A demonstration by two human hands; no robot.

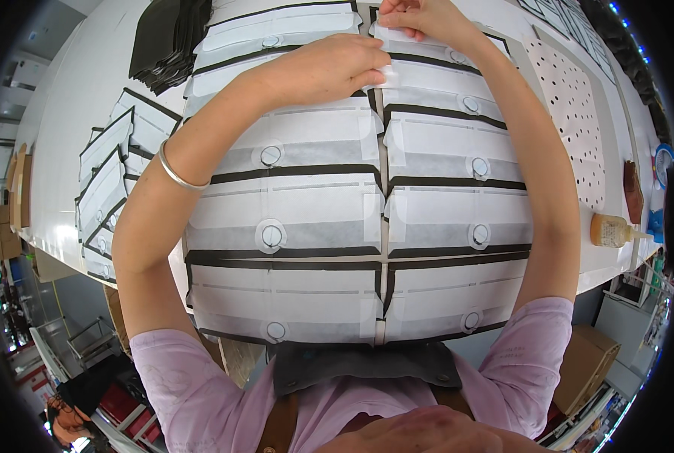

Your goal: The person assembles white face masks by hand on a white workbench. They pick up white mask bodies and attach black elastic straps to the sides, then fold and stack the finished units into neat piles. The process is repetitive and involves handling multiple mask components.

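Two columns of flat white panels (291, 196) with black borders lie before me, each with a round disc (271, 237) stuck on. Pale translucent patches (372, 211) run along their inner ends. My left hand (344, 66) reaches over the left column to the middle gap, its thumb and fingers closed on a small white piece (389, 75). Farther off, my right hand (421, 16) is above the inner corner of a far right panel (427, 45). Its fingertips are pinched together; what they hold, if anything, is too small to make out.
At the far left rests a stack of black pieces (167, 45). Nearer on that side, several bordered panels (103, 189) lie overlapped. To the right are a white sheet with dark dots (571, 113), an amber bottle with a nozzle (610, 230), a brown piece (633, 192) and a blue roll (663, 160).
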